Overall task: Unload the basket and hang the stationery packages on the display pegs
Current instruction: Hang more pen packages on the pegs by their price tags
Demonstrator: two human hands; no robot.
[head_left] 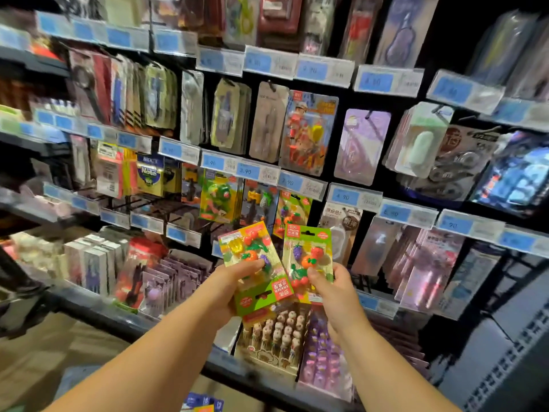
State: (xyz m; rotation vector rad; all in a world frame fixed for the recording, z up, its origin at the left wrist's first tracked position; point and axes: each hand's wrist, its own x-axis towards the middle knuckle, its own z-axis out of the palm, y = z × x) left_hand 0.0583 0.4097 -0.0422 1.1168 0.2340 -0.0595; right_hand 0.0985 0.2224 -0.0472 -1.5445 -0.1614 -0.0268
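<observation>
My left hand (234,288) grips a small stack of fruit-eraser packages (248,251); the top one is tilted left and one below it lies upside down, its green header (261,298) pointing at me. My right hand (329,288) pinches a separate fruit-eraser package (307,251) upright, green header and hang hole at the top. Both packs are held in front of the display wall, just below a hanging row that holds matching fruit erasers (292,211). The basket is out of view.
Pegs (142,203) at mid left stand nearly bare. Blue price tags (300,182) line each row. A box of small figure erasers (277,331) and purple packs (320,352) sit on the lower shelf under my hands. Packages hang densely all around.
</observation>
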